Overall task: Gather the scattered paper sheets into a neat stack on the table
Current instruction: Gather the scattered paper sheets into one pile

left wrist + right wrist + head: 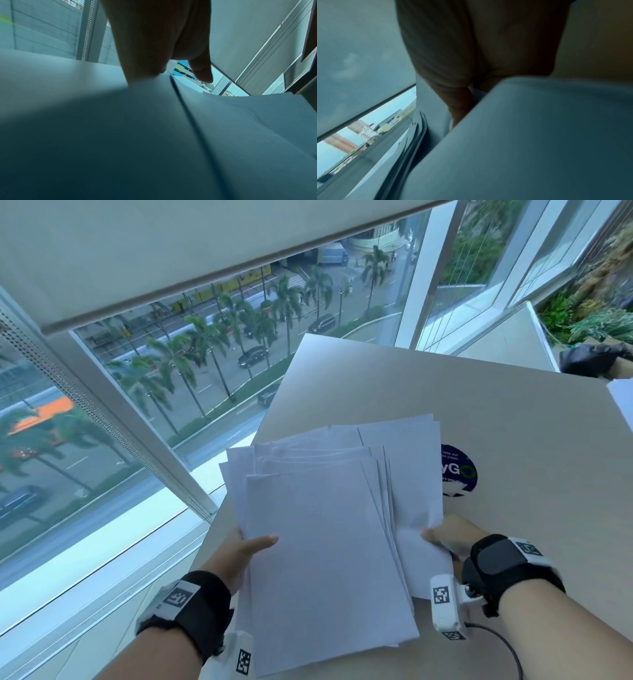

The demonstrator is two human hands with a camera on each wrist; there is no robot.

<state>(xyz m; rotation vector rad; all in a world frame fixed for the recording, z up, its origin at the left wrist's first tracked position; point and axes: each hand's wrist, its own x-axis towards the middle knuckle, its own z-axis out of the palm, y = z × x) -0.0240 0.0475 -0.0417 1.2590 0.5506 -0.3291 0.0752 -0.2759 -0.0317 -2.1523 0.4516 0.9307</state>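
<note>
A loose, fanned bundle of white paper sheets (pixel 329 529) is held above the near left part of the beige table (pixel 496 412). My left hand (pixel 245 547) grips its left edge, thumb on top and fingers hidden underneath. My right hand (pixel 445 537) grips the right edge the same way. The sheets are uneven, their far corners splayed out. In the left wrist view the paper (pixel 154 135) fills the lower frame under my left hand (pixel 163 65). In the right wrist view several sheet edges (pixel 412 142) show below my right hand (pixel 462 105).
A round dark blue sticker (pixel 459 470) lies on the table just right of the bundle. Another white sheet (pixel 621 402) pokes in at the right edge. A black object (pixel 592 359) sits at the far right corner. A large window (pixel 171 371) runs along the table's left side.
</note>
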